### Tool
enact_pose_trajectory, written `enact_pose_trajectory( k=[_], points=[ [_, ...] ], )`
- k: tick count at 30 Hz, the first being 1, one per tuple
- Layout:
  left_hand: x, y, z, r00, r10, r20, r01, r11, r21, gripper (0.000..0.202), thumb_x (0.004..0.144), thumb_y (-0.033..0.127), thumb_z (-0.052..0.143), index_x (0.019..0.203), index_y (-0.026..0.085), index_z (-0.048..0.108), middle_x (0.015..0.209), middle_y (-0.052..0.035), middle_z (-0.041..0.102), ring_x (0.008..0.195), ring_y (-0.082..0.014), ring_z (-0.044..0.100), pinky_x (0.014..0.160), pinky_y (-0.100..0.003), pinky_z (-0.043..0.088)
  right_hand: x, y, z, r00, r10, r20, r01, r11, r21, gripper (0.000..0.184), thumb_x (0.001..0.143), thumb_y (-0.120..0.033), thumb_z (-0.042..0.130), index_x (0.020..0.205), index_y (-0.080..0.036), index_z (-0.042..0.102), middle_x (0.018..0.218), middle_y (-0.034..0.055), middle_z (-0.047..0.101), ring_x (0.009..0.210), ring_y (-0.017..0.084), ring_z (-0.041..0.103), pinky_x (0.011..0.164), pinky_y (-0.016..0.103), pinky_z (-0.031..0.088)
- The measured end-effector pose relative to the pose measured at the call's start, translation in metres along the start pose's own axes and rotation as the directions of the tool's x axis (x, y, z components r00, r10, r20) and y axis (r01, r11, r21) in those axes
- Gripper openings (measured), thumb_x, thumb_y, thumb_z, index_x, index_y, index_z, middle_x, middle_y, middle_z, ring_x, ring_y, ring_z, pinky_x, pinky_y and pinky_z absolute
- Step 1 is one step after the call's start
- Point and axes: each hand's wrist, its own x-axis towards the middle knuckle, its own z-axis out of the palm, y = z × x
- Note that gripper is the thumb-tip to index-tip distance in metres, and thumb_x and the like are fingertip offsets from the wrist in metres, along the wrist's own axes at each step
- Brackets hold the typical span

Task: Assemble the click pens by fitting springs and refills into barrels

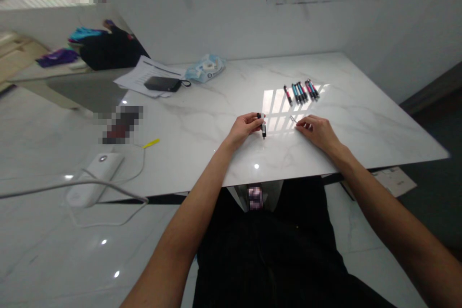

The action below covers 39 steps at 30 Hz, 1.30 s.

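My left hand [246,128] is closed on a short marker-like pen [263,130], black at both ends with a pale middle; it stands nearly upright over the white table. To its right, my right hand [317,131] pinches a small thin clear or silvery piece [293,119] between thumb and fingertips. What that piece is, I cannot make out. The two hands are apart. Beyond them lies a row of several pens [301,92], black with red or blue parts.
The marbled white table [202,144] has papers [144,70] with a black power bank-like case [162,83] on them, and a blue-white wipes packet [206,68]. At left are a yellow strip [151,143], a white power strip [96,178] and its cable [119,188].
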Motion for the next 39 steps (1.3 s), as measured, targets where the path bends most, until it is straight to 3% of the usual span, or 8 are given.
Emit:
enact_pose_trajectory(
  k=[8, 12, 14, 18, 21, 30, 35, 39],
  points=[
    [0.000, 0.001, 0.000, 1.000, -0.005, 0.001, 0.005, 1.000, -0.015, 0.041, 0.076, 0.035, 0.096, 0.109, 0.015, 0.082, 0.100, -0.0092, 0.078, 0.086, -0.0138, 0.068, 0.085, -0.030, 0.053, 0.006, 0.004, 0.001, 0.999, -0.022, 0.030, 0.023, 0.999, -0.035, 0.016, 0.100, -0.029, 0.066, 0.099, -0.019, 0.078, 0.097, 0.0097, 0.076, 0.078, 0.024, 0.067, 0.081, 0.040, 0.055],
    [0.000, 0.002, 0.000, 1.000, -0.008, 0.004, 0.008, 1.000, -0.021, 0.041, 0.076, 0.035, 0.096, 0.109, 0.015, 0.082, 0.099, -0.0084, 0.078, 0.085, -0.0131, 0.067, 0.083, -0.029, 0.053, 0.008, 0.007, 0.002, 0.998, -0.059, -0.026, 0.057, 0.995, -0.085, 0.014, 0.101, -0.026, 0.062, 0.098, -0.020, 0.075, 0.096, 0.0113, 0.076, 0.095, 0.030, 0.069, 0.089, 0.044, 0.054],
    [0.000, 0.002, 0.000, 1.000, -0.011, 0.005, 0.011, 1.000, -0.023, 0.041, 0.076, 0.034, 0.096, 0.109, 0.015, 0.082, 0.099, -0.0081, 0.078, 0.085, -0.0131, 0.067, 0.083, -0.029, 0.053, 0.009, 0.004, 0.001, 0.997, -0.043, -0.065, 0.039, 0.997, -0.062, 0.013, 0.100, -0.026, 0.063, 0.097, -0.021, 0.075, 0.093, 0.0104, 0.076, 0.093, 0.029, 0.069, 0.089, 0.044, 0.055],
    [-0.001, 0.003, 0.000, 1.000, -0.010, 0.006, 0.010, 1.000, -0.029, 0.041, 0.077, 0.035, 0.095, 0.111, 0.015, 0.082, 0.100, -0.0077, 0.077, 0.085, -0.0126, 0.067, 0.083, -0.029, 0.052, 0.017, -0.010, -0.003, 0.987, 0.011, -0.158, -0.001, 0.998, 0.064, 0.012, 0.098, -0.029, 0.068, 0.095, -0.023, 0.078, 0.094, 0.0073, 0.079, 0.082, 0.024, 0.069, 0.083, 0.042, 0.057],
    [0.000, 0.004, 0.000, 1.000, -0.003, 0.015, 0.004, 0.999, -0.047, 0.044, 0.077, 0.037, 0.096, 0.112, 0.015, 0.082, 0.098, -0.0069, 0.077, 0.084, -0.0122, 0.067, 0.084, -0.029, 0.053, 0.032, -0.026, -0.003, 0.979, 0.046, -0.201, 0.003, 0.972, 0.234, 0.013, 0.096, -0.034, 0.072, 0.096, -0.024, 0.081, 0.099, 0.0055, 0.082, 0.086, 0.023, 0.073, 0.082, 0.041, 0.060],
    [-0.004, 0.009, -0.002, 1.000, -0.006, 0.022, 0.007, 0.999, -0.049, 0.047, 0.082, 0.041, 0.093, 0.119, 0.017, 0.079, 0.103, -0.0076, 0.078, 0.086, -0.0129, 0.069, 0.083, -0.028, 0.053, 0.097, -0.067, 0.033, 0.991, 0.067, -0.116, 0.022, 0.774, 0.633, 0.018, 0.086, -0.030, 0.080, 0.102, -0.022, 0.081, 0.099, 0.0046, 0.080, 0.089, 0.020, 0.075, 0.088, 0.041, 0.063],
    [-0.004, 0.009, -0.001, 1.000, -0.005, 0.016, 0.006, 1.000, -0.018, 0.046, 0.082, 0.041, 0.093, 0.118, 0.016, 0.079, 0.107, -0.0102, 0.079, 0.086, -0.0125, 0.067, 0.079, -0.026, 0.051, 0.095, -0.076, 0.054, 0.997, 0.071, -0.042, -0.016, 0.667, 0.745, 0.027, 0.082, -0.039, 0.085, 0.102, -0.023, 0.076, 0.101, 0.0043, 0.078, 0.095, 0.022, 0.076, 0.094, 0.042, 0.065],
    [-0.004, 0.007, 0.001, 1.000, 0.001, 0.031, -0.001, 1.000, 0.018, 0.044, 0.081, 0.042, 0.093, 0.113, 0.015, 0.080, 0.101, -0.0089, 0.079, 0.083, -0.0122, 0.065, 0.076, -0.026, 0.049, 0.083, -0.076, 0.060, 0.998, 0.061, 0.015, -0.052, 0.655, 0.754, 0.030, 0.080, -0.044, 0.085, 0.099, -0.022, 0.076, 0.095, 0.0050, 0.077, 0.091, 0.022, 0.076, 0.089, 0.043, 0.065]
  ],
)
